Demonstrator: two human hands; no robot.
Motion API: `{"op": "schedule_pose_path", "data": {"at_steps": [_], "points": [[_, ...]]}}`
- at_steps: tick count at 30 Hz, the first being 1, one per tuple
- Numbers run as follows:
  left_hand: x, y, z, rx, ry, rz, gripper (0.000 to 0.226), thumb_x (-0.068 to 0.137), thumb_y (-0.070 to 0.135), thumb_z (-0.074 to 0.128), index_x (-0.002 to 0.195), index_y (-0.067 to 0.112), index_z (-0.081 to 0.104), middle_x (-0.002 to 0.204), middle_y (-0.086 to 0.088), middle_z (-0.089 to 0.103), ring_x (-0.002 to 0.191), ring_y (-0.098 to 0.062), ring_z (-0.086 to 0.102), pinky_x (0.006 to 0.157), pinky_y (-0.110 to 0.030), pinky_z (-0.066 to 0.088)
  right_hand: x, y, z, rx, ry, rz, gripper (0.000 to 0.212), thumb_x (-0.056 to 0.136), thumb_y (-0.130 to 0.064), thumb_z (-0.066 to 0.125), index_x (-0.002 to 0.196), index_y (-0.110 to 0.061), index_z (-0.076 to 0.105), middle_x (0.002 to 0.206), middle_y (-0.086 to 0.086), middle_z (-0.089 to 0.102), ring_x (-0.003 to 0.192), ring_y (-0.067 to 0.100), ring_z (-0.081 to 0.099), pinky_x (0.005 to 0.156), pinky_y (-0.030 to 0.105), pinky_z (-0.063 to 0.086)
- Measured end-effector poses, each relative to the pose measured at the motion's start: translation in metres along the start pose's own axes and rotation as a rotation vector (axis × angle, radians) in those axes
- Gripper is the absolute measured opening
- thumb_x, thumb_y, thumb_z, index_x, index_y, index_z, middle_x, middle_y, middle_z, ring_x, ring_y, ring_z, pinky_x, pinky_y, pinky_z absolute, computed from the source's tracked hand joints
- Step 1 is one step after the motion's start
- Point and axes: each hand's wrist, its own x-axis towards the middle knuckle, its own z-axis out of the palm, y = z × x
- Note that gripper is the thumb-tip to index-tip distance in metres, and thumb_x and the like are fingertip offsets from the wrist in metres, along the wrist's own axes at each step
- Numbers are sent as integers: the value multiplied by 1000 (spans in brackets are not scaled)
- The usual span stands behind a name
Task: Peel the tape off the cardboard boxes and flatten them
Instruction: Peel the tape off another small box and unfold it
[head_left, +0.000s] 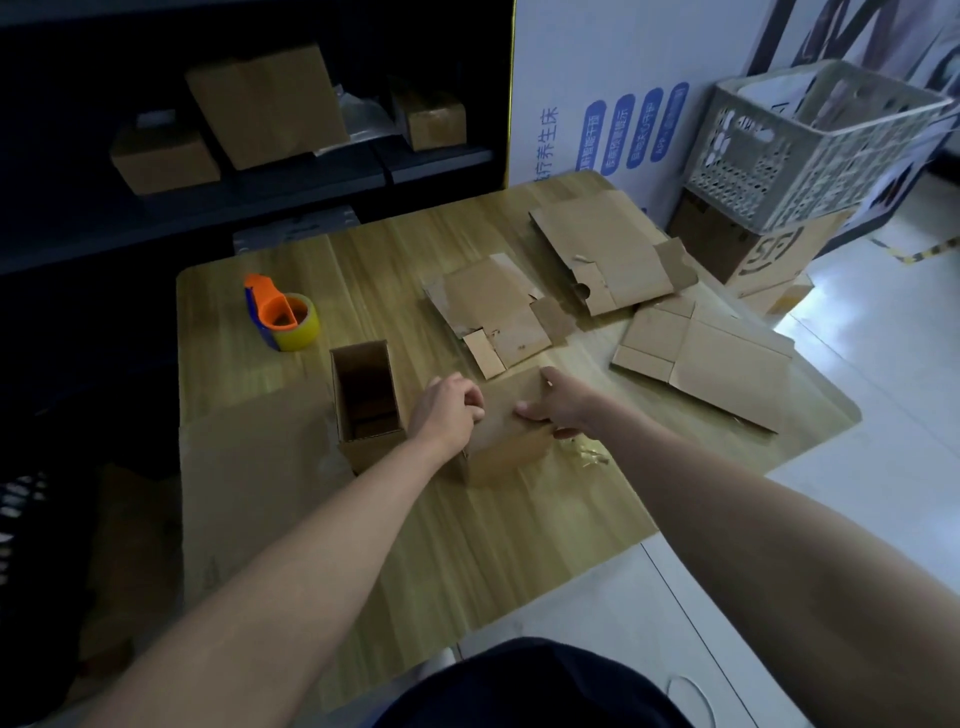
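A small closed cardboard box (511, 447) sits near the middle of the wooden table (415, 545). My left hand (447, 410) is on the box's left top edge with curled fingers that seem to pinch at its top. My right hand (558, 408) grips the box's right side, thumb on top. An open, empty upright box (366, 402) stands just left of my left hand. Three flattened boxes lie beyond: one (498, 312) in the middle, one (608, 249) at the back right, one (711, 364) at the right. A crumpled bit of clear tape (592, 456) lies beside the held box.
An orange and blue tape dispenser (283, 314) stands at the table's left. A flat cardboard sheet (249, 467) covers the near-left corner. Dark shelves with boxes (265, 104) rise behind the table. A plastic crate (810, 140) on a carton (769, 244) stands at the far right on the floor.
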Motion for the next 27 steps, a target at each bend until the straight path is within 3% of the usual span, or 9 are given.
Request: {"op": "schedule_pose_path", "data": {"at_steps": [3,6,8,10,14,18,23,27], "points": [[1,-1,-1,-5,-16,8,10,86,17,66,78,20,62,100,2,58,102,-17,53,78,-27,41,0,-8,2,15,-8,2,75,82,-34,71,143,-21,29,122,4,42,93,20,53,56,28,54],[1,-5,-1,-33,-18,66,11,87,14,64,77,17,61,88,6,55,97,-17,52,75,-25,36,1,-10,2,-11,0,4,73,83,-33,70,143,-19,30,119,5,43,90,20,54,56,28,53],[-3,-10,-1,-88,6,109,4,88,14,63,89,18,65,92,7,56,98,-14,49,80,-24,36,3,-11,3,-24,9,-5,75,83,-33,70,144,-19,28,121,6,44,94,22,54,62,31,55],[-4,-13,2,-111,33,121,15,89,15,63,102,19,69,99,6,57,100,-11,46,86,-25,38,4,-11,3,-35,16,-17,75,83,-33,70,144,-19,28,123,7,44,97,24,53,65,32,56],[-4,-9,5,-107,81,115,10,88,15,64,80,20,68,93,6,58,97,-14,48,89,-31,41,3,-11,3,-22,14,-15,76,83,-32,70,144,-19,28,123,5,43,97,23,53,65,31,57],[0,-6,3,1,14,108,16,92,13,55,78,20,55,96,4,57,100,-16,46,91,-35,36,4,-11,6,-20,50,-10,72,86,-33,67,144,-17,28,113,3,42,92,21,53,70,34,58],[-11,5,-21,-754,-75,-15,23,98,4,41,80,16,48,74,-1,59,80,-14,55,77,-22,43,1,-9,-1,209,101,74,52,92,-30,58,136,-13,37,117,11,49,92,26,55,68,39,58],[-7,16,-43,-1412,-38,-209,24,99,1,36,80,13,45,65,-5,49,69,-21,53,72,-32,44,-3,-9,-15,473,76,108,35,94,-24,58,124,-9,46,125,13,46,104,30,49,74,47,57]]}}
